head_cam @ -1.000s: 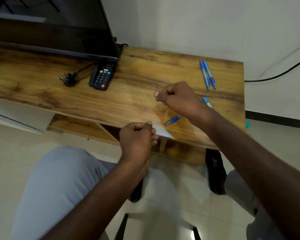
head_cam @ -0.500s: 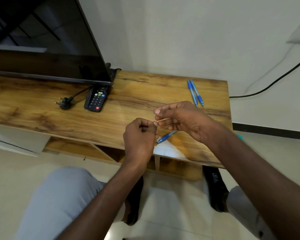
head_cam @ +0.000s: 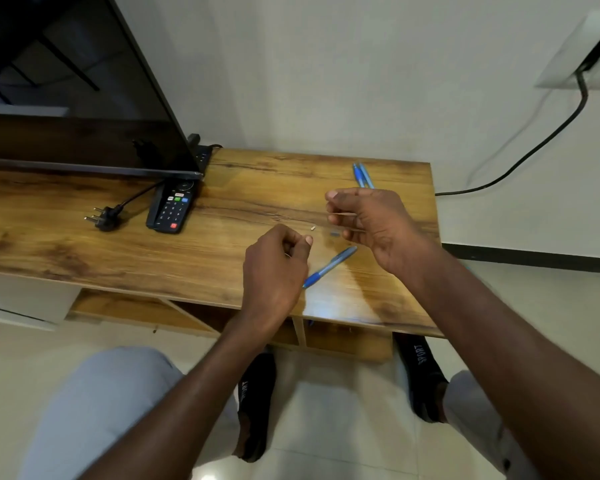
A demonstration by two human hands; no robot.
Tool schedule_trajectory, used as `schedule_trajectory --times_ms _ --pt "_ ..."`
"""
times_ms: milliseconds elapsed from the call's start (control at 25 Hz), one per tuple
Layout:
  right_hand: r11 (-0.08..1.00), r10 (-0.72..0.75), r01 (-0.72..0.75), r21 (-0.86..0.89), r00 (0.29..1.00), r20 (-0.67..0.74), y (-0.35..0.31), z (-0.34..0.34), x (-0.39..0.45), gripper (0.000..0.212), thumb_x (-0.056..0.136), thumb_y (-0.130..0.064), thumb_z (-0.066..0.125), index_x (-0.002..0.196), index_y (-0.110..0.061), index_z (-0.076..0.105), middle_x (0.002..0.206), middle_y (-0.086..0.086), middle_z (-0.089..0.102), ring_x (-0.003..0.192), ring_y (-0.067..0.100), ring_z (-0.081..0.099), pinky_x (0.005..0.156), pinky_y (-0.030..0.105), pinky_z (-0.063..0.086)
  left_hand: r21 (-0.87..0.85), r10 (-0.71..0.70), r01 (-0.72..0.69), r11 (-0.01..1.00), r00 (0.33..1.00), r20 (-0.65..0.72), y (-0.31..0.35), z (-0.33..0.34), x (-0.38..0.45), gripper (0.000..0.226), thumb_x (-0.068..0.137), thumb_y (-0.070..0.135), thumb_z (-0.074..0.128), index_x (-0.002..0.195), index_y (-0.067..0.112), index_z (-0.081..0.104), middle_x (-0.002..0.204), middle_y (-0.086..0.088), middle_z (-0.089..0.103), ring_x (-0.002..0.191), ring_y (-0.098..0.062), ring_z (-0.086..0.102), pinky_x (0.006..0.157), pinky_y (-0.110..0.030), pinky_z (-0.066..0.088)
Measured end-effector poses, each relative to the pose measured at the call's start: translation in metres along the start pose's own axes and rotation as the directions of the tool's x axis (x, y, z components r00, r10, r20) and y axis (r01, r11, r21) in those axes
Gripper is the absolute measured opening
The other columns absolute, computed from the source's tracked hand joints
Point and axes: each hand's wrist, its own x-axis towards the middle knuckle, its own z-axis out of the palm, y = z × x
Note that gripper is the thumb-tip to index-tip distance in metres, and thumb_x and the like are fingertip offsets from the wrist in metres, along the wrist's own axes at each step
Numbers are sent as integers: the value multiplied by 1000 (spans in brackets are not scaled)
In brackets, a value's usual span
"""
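1. Plug [head_cam: 101,218] and remote [head_cam: 172,209] lie far left under the TV's [head_cam: 84,81] lower edge, well apart from the hands.
2. Left hand [head_cam: 274,268] hovers by the tabletop's [head_cam: 66,251] near edge, grip curled tight, contents hidden.
3. Blue pen [head_cam: 329,266] lies between the hands.
4. Right hand [head_cam: 371,223], grip pinching a thin pale rod [head_cam: 343,214], hangs near the right edge; two pens [head_cam: 362,174] lie beyond.
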Motion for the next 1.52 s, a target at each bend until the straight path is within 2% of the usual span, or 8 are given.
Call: schedule_trajectory --times_ms 120,200,440,600,760,920,1120,1520 --pt "992 33 -20 127 994 -107 -4 -14 6 21 90 -18 81 109 -10 79 88 1 77 74 13 70 58 25 44 331 225 -258 908 965 135 4 20 5 15 101 37 65 108 24 66 100 8 64 89 -7 59 68 -24 44" --pt "986 54 -33 161 990 -128 -2 -17 8 23 90 -18 81 111 -9 79 88 1 77 70 11 68 55 24 42 466 256 -335 819 940 226 6 35 7 27 101 41 65 119 21 63 114 3 60 103 -15 55 74 -29 44" --pt "987 48 -23 160 987 -154 -3 -27 13 21 90 -19 82 108 -10 80 85 0 77 64 8 68 52 22 44 534 239 -358 766 930 280 6 47 10 26 101 37 67 119 18 62 114 -2 61 97 -17 57 70 -29 39" --pt "993 -2 19 116 990 -138 -7 -27 13 18 91 -20 80 107 -12 80 89 0 81 67 7 69 52 20 44 198 151 -179 964 977 152 14 34 20 11 97 30 73 98 28 62 86 13 65 76 -4 61 62 -26 49" --pt "992 -57 70 102 990 -129 -8 -17 17 19 92 -22 79 108 -11 80 93 2 82 77 10 72 57 24 46 -121 66 -54 991 993 100 20 18 49 17 99 19 71 112 29 68 89 4 70 84 -11 70 77 -37 61" --pt "971 -113 134 196 987 -115 -10 -12 17 19 95 -21 77 109 -8 76 95 4 80 90 19 80 58 26 49 -197 12 22 980 985 169 27 16 64 16 99 17 71 114 21 74 93 -2 75 92 -18 73 90 -46 61" --pt "941 -209 234 244 970 -122 -14 -11 19 11 98 -22 73 106 -13 74 100 3 79 103 22 79 69 29 52 -288 34 31 957 975 219 41 12 82 15 94 10 75 107 15 75 97 -13 76 85 -25 76 75 -25 59" --pt "927 -210 230 298 973 -97 -17 -9 19 16 99 -22 72 112 -12 73 108 6 82 102 21 79 76 32 54 -354 92 53 934 921 378 43 -2 78 27 105 8 57 119 24 74 98 0 80 77 -13 72 81 -29 56"
